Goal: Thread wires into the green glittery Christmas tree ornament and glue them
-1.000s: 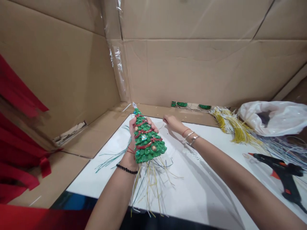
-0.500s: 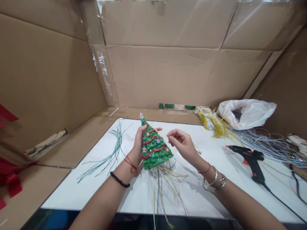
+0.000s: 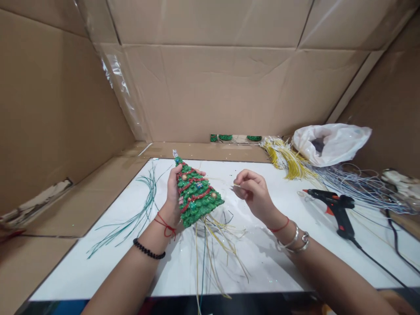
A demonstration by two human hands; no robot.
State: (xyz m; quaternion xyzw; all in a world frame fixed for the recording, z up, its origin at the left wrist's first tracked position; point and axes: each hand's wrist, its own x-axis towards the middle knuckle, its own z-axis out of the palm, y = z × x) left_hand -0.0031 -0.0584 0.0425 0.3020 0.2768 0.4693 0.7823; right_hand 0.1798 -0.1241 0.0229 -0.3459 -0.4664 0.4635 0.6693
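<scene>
A green Christmas tree ornament [image 3: 200,197] with red garlands and small baubles leans to the left above the white board. My left hand [image 3: 173,186] is closed round its left edge, with part of the fingers hidden behind it. Yellow, white and green wires [image 3: 225,245] hang from the tree's base toward the front edge. To the right of the tree, apart from it, my right hand [image 3: 252,190] is pinched, and a thin, pale piece shows at its fingertips, too small to name.
Green wires [image 3: 147,197] lie on the white board [image 3: 108,267] at the left. A black glue gun [image 3: 337,210] with its cord rests at the right. Behind it are yellow wires [image 3: 288,162], blue-white wires [image 3: 351,188] and a white plastic bag [image 3: 334,142]. Cardboard walls surround the board.
The view has shifted. The tree in my left hand is tilted further left, and the gap between it and my right hand has widened. A thin piece now shows at my right fingertips.
</scene>
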